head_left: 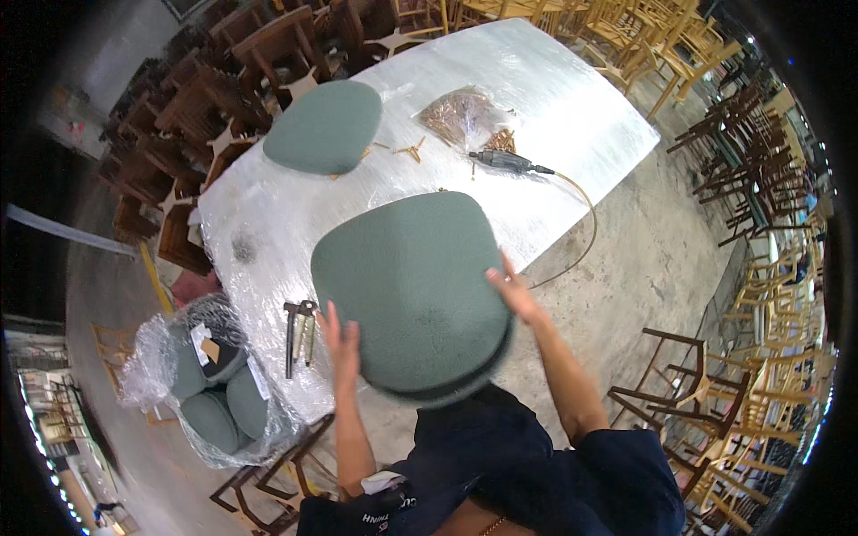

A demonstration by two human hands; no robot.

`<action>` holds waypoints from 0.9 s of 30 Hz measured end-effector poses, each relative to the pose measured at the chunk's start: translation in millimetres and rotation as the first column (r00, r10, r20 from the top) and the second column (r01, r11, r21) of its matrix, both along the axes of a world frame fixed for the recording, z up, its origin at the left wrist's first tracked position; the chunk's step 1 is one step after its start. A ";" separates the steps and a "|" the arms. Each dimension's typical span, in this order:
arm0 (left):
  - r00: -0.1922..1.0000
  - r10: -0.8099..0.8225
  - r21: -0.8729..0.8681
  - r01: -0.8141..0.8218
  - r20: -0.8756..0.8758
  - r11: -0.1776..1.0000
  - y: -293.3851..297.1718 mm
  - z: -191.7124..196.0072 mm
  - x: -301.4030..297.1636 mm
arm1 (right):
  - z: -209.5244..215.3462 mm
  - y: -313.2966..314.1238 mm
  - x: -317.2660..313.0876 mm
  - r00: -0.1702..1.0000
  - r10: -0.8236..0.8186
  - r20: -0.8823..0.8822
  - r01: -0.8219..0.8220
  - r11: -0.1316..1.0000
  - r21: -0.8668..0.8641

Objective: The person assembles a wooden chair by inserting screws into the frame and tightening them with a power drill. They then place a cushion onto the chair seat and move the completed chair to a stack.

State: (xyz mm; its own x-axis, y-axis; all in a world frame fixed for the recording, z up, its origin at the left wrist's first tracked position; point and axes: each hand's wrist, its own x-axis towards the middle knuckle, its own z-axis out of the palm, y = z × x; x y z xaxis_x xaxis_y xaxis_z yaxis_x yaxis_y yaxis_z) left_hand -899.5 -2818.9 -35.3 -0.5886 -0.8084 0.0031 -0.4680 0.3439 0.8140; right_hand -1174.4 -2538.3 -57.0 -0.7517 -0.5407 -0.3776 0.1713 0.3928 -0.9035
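— What did the head view show of the hands?

— Both held one green seat cushion (411, 290), lifted over the near edge of the plastic-wrapped table (554, 98). The left hand (340, 344) gripped its lower left rim, fingers up against the fabric. The right hand (514, 290) was spread flat on the right rim, fingers pressed on the top face. The cushion was tilted, its far part over the table and its near edge out over the person's dark blue shirt (527, 464).

— And the rest of the table?

— A second green cushion (323, 127) lay flat at the far left, well apart from the held one. A clear bag of brown hardware (460, 116) sat near the middle, with a corded power tool (505, 161) just beside it, its cable running off the table's right edge. A stapler-like metal tool (299, 335) lay near the left hand.

— Off the table?

— A plastic-wrapped bundle of more green cushions (210, 384) stood on the floor at the left, and wooden chairs (769, 375) were stacked all around.
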 end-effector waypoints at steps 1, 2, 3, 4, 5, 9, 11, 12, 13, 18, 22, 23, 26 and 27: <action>0.999 -0.020 -0.027 0.021 0.046 0.999 29.4 -27.9 -26.2 | -45.1 7.2 7.3 0.993 -0.061 -0.097 0.070 0.993 0.092; 0.993 0.004 -0.077 0.005 0.117 0.997 54.4 -49.7 -36.0 | -72.2 4.2 18.6 0.927 0.010 -0.374 0.078 0.972 0.220; 0.981 0.030 -0.158 0.001 0.192 0.987 62.9 -63.4 -46.4 | -78.0 -6.8 19.8 0.950 -0.049 -0.310 0.120 0.969 0.216; 0.975 0.171 -0.103 -0.158 0.139 0.982 50.1 -69.7 -55.1 | -71.6 -29.7 13.4 0.963 -0.095 -0.253 0.145 0.972 0.186; 0.948 0.306 -0.025 -0.305 0.084 0.952 43.9 -74.4 -64.0 | -65.7 -41.0 3.8 0.969 -0.140 -0.203 0.177 0.969 0.173; 0.857 0.499 0.186 -0.515 0.132 0.837 30.7 -71.4 -91.0 | -60.4 -21.2 -57.4 0.986 0.003 0.166 -0.021 0.994 0.106; 0.783 0.622 0.513 -0.537 0.009 0.670 19.7 -62.3 -105.6 | -56.0 -8.5 -83.4 0.959 -0.087 0.271 0.057 0.992 0.117; 0.795 0.607 0.635 -0.463 -0.010 0.618 20.2 -52.6 -112.2 | -56.7 -3.3 -92.8 0.934 -0.141 0.328 0.106 0.987 0.122; 0.802 0.596 0.740 -0.378 -0.037 0.556 18.7 -41.1 -124.8 | -55.2 -0.4 -107.8 0.906 -0.187 0.379 0.154 0.981 0.116; 0.782 0.623 0.720 -0.442 0.018 0.534 97.7 -28.5 -213.9 | -6.4 60.7 -196.1 0.798 -0.088 0.596 0.308 0.910 -0.279; 0.809 0.567 0.853 -0.180 -0.156 0.491 204.1 -37.8 -353.8 | 72.6 157.2 -318.4 0.962 -0.168 0.216 0.232 0.920 -0.317; 0.830 0.526 0.903 -0.070 -0.183 0.424 224.1 -42.4 -389.2 | 105.2 178.0 -352.9 0.982 -0.153 0.109 0.181 0.926 -0.333; 0.971 0.175 0.810 0.031 -0.164 0.586 277.7 -35.2 -475.2 | 194.2 226.7 -409.8 0.985 -0.076 -0.155 0.018 0.938 -0.346; 0.976 0.098 0.756 0.086 -0.195 0.649 297.4 -26.9 -502.0 | 207.6 241.5 -422.2 0.959 -0.059 -0.277 -0.018 0.963 -0.268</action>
State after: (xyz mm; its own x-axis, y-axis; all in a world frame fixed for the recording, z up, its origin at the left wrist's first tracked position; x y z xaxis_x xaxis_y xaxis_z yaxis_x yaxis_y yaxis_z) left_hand -1401.5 -2521.5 -62.3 -0.6433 -0.5846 -0.4943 -0.2643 -0.4364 0.8600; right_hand -1596.6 -2296.8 150.7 -0.8181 -0.5750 0.0045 -0.0981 0.1318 -0.9864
